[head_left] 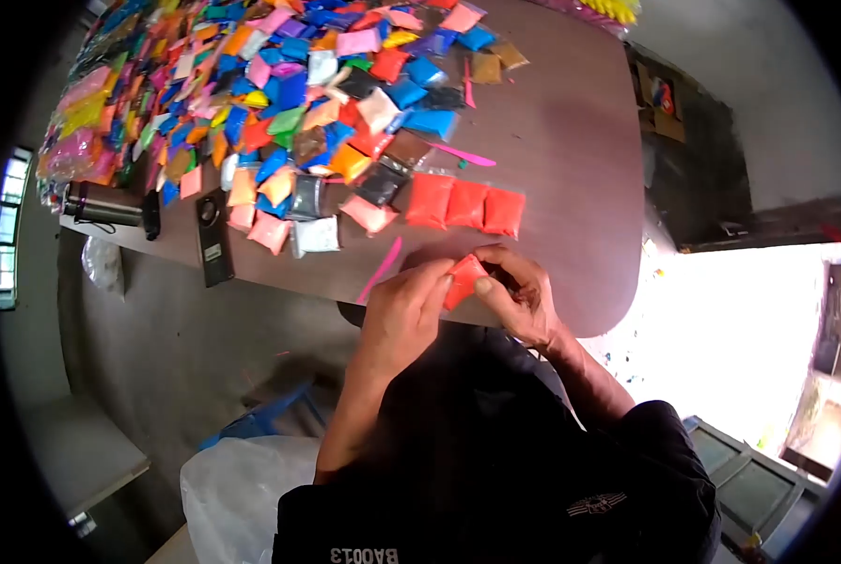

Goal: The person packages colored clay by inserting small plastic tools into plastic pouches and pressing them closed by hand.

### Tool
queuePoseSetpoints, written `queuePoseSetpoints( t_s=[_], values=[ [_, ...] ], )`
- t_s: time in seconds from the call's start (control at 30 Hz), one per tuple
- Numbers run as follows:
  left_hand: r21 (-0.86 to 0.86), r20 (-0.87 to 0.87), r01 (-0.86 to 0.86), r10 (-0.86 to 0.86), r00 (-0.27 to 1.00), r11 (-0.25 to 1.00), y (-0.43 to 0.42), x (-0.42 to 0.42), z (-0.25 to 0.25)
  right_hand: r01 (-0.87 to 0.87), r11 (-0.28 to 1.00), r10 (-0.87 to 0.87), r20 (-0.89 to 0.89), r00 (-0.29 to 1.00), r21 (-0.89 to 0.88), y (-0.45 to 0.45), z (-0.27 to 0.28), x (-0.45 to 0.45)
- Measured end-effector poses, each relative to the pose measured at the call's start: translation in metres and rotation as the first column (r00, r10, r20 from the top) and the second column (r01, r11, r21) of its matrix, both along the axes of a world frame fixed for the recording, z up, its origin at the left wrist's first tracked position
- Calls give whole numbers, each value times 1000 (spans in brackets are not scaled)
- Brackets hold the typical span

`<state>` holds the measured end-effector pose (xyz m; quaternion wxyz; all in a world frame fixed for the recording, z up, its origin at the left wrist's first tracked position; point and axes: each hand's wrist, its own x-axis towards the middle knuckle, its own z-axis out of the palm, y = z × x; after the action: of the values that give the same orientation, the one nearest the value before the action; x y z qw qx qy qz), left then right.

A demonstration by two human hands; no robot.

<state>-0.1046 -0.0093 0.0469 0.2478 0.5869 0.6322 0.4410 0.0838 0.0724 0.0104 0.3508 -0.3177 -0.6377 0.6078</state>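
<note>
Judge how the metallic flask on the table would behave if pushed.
The flask would probably roll, being round and on its side. Its smooth, shiny body looks stiff and maybe slippery. It lies close to the edge of the table, so a push that way might send it off.

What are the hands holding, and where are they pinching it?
A little red packet. The left hand holds its left side, the right hand its right side.

Single head camera, worn above the torso [477, 442], faces forward and steeply down; wide, round-edged view. Desk [571, 141] spans 10 to 2 o'clock, torso at 6; left hand [403, 305] and right hand [522, 296] close, near centre.
</note>
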Motion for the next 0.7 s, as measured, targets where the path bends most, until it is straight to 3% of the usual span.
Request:
queuePoseSetpoints(
  t_s=[0.07,0.13,0.2,0.27,0.37,0.5,0.7],
  values=[
    [30,4,18,-18,1000,999,0,13,-13,-13,999,15,52,999,-43,0,-5,9],
    [-71,71,19,-14,997,997,1,20,-20,2,994,-6,-38,999,-105,-1,-8,16],
    [-65,410,8,19,912,998,2,25,-34,3,983,-27,-122,992,-186,-3,-11,19],
    [-60,363,20,3,932,998,4,26,-38,-6,964,-51,-206,977,-267,-4,-14,21],
    [-104,489,0,51,871,995,5,30,-42,9,959,-63,-184,981,-283,-2,-15,20],
    [-137,503,34,40,863,990,3,23,-46,-34,965,1,-128,992,-259,3,-2,18],
    [-37,318,54,-39,947,998,2,24,-48,-61,992,52,-85,995,-109,5,-14,20]
  ],
)
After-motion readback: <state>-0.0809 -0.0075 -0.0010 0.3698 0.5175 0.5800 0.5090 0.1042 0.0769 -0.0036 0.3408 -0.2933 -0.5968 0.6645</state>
